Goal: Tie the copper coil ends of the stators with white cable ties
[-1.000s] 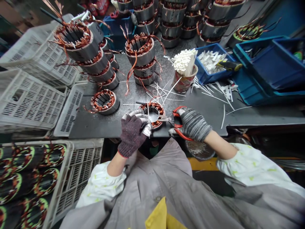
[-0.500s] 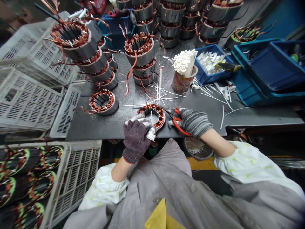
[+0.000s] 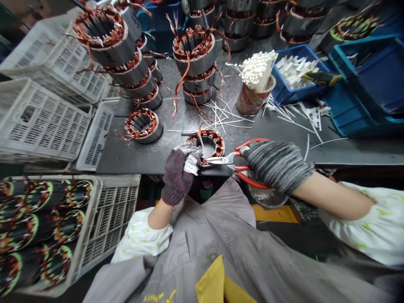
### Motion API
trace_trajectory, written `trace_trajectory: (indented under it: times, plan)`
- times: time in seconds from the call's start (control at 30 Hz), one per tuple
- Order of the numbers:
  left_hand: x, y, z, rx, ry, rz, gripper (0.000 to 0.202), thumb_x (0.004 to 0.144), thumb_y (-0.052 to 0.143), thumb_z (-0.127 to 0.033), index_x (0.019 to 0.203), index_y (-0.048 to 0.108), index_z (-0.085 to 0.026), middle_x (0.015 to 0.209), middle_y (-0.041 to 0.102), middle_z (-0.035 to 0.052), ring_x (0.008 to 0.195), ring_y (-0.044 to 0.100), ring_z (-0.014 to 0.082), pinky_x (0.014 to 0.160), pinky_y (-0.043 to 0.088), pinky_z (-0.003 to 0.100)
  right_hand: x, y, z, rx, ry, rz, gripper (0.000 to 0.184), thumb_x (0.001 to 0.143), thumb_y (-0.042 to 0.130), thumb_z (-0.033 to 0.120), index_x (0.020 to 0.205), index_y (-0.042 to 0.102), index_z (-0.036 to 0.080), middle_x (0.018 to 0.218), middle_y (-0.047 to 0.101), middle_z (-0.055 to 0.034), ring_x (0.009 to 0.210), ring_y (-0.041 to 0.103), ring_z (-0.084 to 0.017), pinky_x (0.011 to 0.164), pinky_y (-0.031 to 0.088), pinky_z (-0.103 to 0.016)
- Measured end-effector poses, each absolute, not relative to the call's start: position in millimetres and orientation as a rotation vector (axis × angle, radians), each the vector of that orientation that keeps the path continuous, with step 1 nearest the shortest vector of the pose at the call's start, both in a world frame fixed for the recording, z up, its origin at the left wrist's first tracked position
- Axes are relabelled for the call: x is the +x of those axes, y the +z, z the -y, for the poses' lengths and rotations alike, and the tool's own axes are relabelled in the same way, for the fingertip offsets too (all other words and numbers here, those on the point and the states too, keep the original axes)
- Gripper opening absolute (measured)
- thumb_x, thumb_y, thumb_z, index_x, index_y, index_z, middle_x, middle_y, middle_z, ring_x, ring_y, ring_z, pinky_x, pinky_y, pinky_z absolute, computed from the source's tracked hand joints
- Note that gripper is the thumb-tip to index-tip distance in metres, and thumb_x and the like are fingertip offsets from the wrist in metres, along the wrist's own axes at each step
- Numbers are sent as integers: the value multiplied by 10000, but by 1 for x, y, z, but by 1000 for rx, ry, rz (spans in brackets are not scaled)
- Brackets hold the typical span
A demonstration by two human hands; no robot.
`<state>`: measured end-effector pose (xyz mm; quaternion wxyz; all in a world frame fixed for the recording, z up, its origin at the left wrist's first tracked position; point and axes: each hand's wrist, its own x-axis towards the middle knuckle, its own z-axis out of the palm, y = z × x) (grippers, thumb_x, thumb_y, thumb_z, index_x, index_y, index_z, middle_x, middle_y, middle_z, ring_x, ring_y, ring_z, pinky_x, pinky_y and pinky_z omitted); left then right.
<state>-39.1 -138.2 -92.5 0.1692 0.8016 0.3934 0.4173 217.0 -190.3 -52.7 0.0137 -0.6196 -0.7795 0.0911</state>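
Note:
A motor stator (image 3: pixel 219 145) with copper windings lies at the bench's front edge. My left hand (image 3: pixel 179 170), in a dark maroon glove with white-wrapped fingertips, is closed on its left rim; the fingers hide that side. A thin pale strip (image 3: pixel 202 142) rises inside the ring beside these fingers. My right hand (image 3: pixel 276 164), in a grey striped glove, is wrapped round red-handled scissors (image 3: pixel 227 159). Their metal tips point left, at the stator's front rim near my left fingertips. Whether the tips touch the winding I cannot tell.
White sticks (image 3: pixel 221 115) lie scattered behind the stator. A cup (image 3: pixel 251 101) full of such sticks stands near a blue bin (image 3: pixel 296 90) of white pieces. Stacked stators (image 3: pixel 194 67) rise at the back. Plastic crates (image 3: pixel 47 122) crowd the left side.
My right hand has turned the scissors, bringing their tips from behind the stator's right side to its front rim. My left hand stays at the rim. The camera view has shifted slightly.

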Motion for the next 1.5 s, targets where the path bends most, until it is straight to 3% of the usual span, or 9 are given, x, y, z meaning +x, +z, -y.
trace_trajectory:
  times: [0.17, 0.33, 0.43, 0.57, 0.73, 0.9, 1.1, 1.27, 1.5]
  plan:
    - [-38, -80, 149, 2468, 1136, -1164, 262, 1044, 457, -262, 1202, 659, -208, 1194, 734, 77, 1261, 621, 215, 1136, 453, 441, 235, -51, 180, -2413, 356, 2314, 479, 929, 551, 574, 1106, 679, 147, 918, 740, -169, 754, 690, -308, 659, 453, -375]
    - [-11, -73, 154, 2870, 776, -1171, 498, 915, 689, -419, 1342, 608, -176, 1264, 722, 141, 1293, 596, 333, 1252, 133, 691, 276, -68, 162, -2596, 201, 1897, 483, 995, 506, 516, 1112, 680, 81, 968, 725, -212, 819, 653, -274, 733, 430, -389]
    - [1, -77, 145, 2866, 399, -1295, 470, 842, 765, -449, 1221, 687, -181, 1139, 754, 146, 1172, 645, 369, 1191, 203, 747, 279, -85, 161, -2517, -4, 1830, 463, 989, 526, 446, 1217, 668, 68, 1042, 717, -230, 887, 651, -296, 771, 451, -411]
    - [-15, -76, 130, 2640, 338, -1274, 372, 761, 828, -480, 997, 762, -200, 953, 769, 94, 1018, 694, 335, 1024, 482, 565, 258, -120, 171, -2033, -214, 1987, 378, 976, 529, 425, 1156, 706, 143, 1222, 706, -180, 1038, 645, -310, 893, 503, -433]
    - [-69, -51, 112, 2095, 683, -1279, 479, 815, 774, -466, 1231, 717, -235, 1035, 777, 29, 875, 718, 216, 785, 573, 337, 244, -156, 176, -1759, -297, 2059, 386, 999, 488, 423, 1142, 726, 154, 1219, 720, -163, 1085, 647, -335, 986, 506, -498]
    - [-109, -19, 75, 2471, 821, -1604, 519, 781, 797, -495, 1238, 717, -263, 1125, 764, 65, 1077, 685, 286, 966, 535, 429, 248, -160, 176, -1751, -284, 2061, 383, 1000, 479, 393, 1139, 732, 142, 1214, 719, -192, 1100, 648, -380, 978, 518, -543]
    - [-125, -22, 28, 2639, 317, -2102, 537, 830, 736, -586, 1193, 666, -195, 1153, 728, 164, 1136, 633, 381, 986, 446, 528, 218, -153, 159, -1614, -163, 2116, 368, 1001, 469, 343, 1097, 766, 149, 1215, 730, -183, 1095, 652, -357, 990, 512, -539]
    - [-130, -23, 9, 2661, 141, -2098, 587, 823, 721, -574, 1262, 629, -194, 1250, 696, 184, 1236, 584, 420, 1034, 378, 570, 139, -122, 111, -1230, 90, 2426, 370, 1008, 489, 301, 1261, 726, 171, 1386, 670, -144, 1344, 553, -322, 1131, 423, -513]
    - [-158, -13, -30, 2582, -40, -2226, 632, 808, 673, -594, 1322, 606, -232, 1311, 683, 166, 1260, 578, 397, 1009, 387, 511, 66, -122, 50, -1099, 209, 2649, 657, 977, 570, 532, 1477, 554, 107, 1565, 495, -201, 1457, 433, -382, 1206, 289, -597]
